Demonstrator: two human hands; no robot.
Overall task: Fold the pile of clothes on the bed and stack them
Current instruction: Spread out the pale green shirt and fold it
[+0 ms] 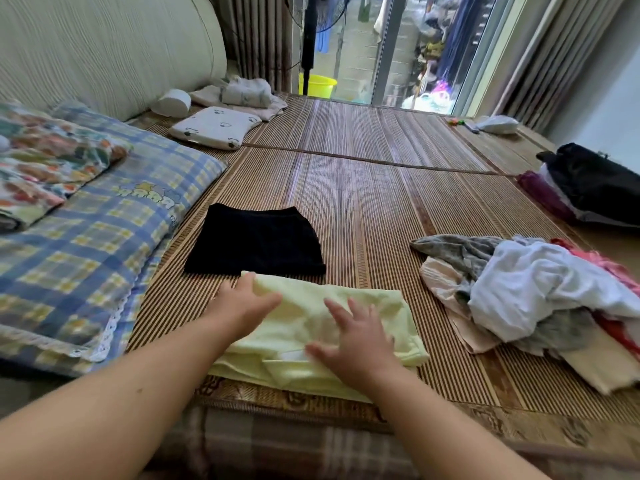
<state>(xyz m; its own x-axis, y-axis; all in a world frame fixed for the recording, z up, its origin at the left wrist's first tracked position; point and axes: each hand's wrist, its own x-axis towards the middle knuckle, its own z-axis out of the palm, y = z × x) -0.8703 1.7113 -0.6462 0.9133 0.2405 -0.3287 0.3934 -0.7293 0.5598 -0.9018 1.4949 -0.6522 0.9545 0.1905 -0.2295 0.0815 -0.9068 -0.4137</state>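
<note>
A pale yellow garment lies folded on the bamboo mat near the bed's front edge. My left hand rests flat on its far left corner. My right hand presses on its middle with fingers spread. Just beyond it lies a folded black garment. To the right sits a loose pile of clothes in white, grey, beige and red.
A blue plaid pillow with a floral quilt lies at the left. A small white pillow sits farther back. Dark and purple clothes lie at the right edge. A fan stand and yellow basin stand beyond the bed.
</note>
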